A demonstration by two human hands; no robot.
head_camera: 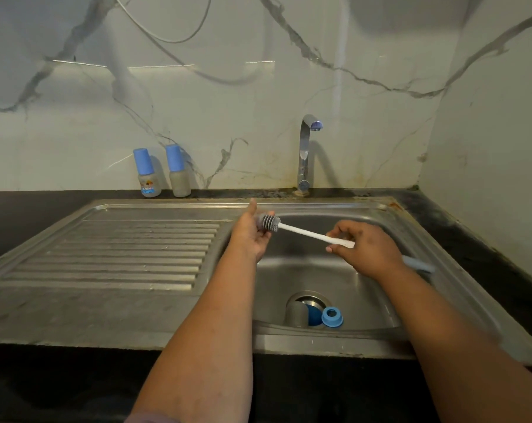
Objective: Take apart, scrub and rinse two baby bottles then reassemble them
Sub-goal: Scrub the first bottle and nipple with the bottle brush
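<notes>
Over the stainless steel sink basin (289, 276), the right hand (368, 248) pinches the white handle of the grey ribbed silicone bottle brush (307, 232); its blue end shows behind the wrist. The brush head lies at the hand's 10 o'clock, resting in the left hand (252, 233), whose grip curls loosely around it. Two blue-capped frosted baby bottles (162, 174) stand upright on the black counter (29, 209), at 10 o'clock from the hands. A blue screw ring (332, 316) lies by the drain.
</notes>
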